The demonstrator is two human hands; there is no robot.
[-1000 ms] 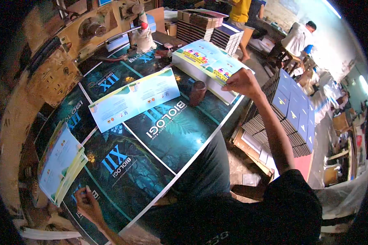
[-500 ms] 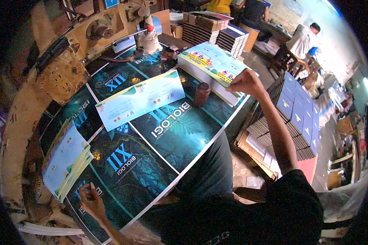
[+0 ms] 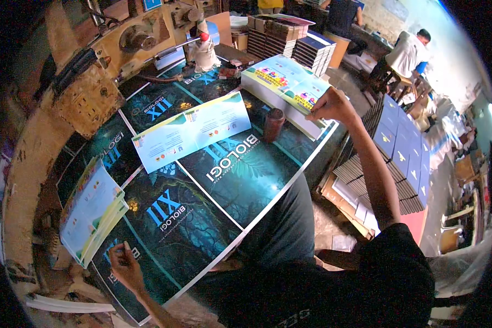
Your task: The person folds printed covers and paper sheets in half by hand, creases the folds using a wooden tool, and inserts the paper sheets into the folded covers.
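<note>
My right hand (image 3: 332, 106) is at the near right corner of a thick stack of printed cover sheets (image 3: 276, 93), its fingers pinched on the top sheet's corner. Low on the left, my left hand (image 3: 126, 267) holds nothing; its fingers are loosely curled, with thumb and forefinger apart. Just beyond it lies a fanned pile of light blue and green sheets (image 3: 93, 210). Between the two piles, a single light blue sheet (image 3: 194, 131) lies flat on the table, printed side up. A dark reddish-brown cylinder (image 3: 273, 124) stands beside the stack.
Dark teal printed sheets (image 3: 202, 210) cover the table. An old metal machine (image 3: 93, 98) rises at the far left, near a white wrapped bottle (image 3: 205, 57). Stacks of blue books (image 3: 396, 147) stand right of the table. Other people (image 3: 407, 54) sit at the back.
The view has shifted slightly, so the scene sits a little to the right. Both hands stay at nearly the same places beside their piles.
</note>
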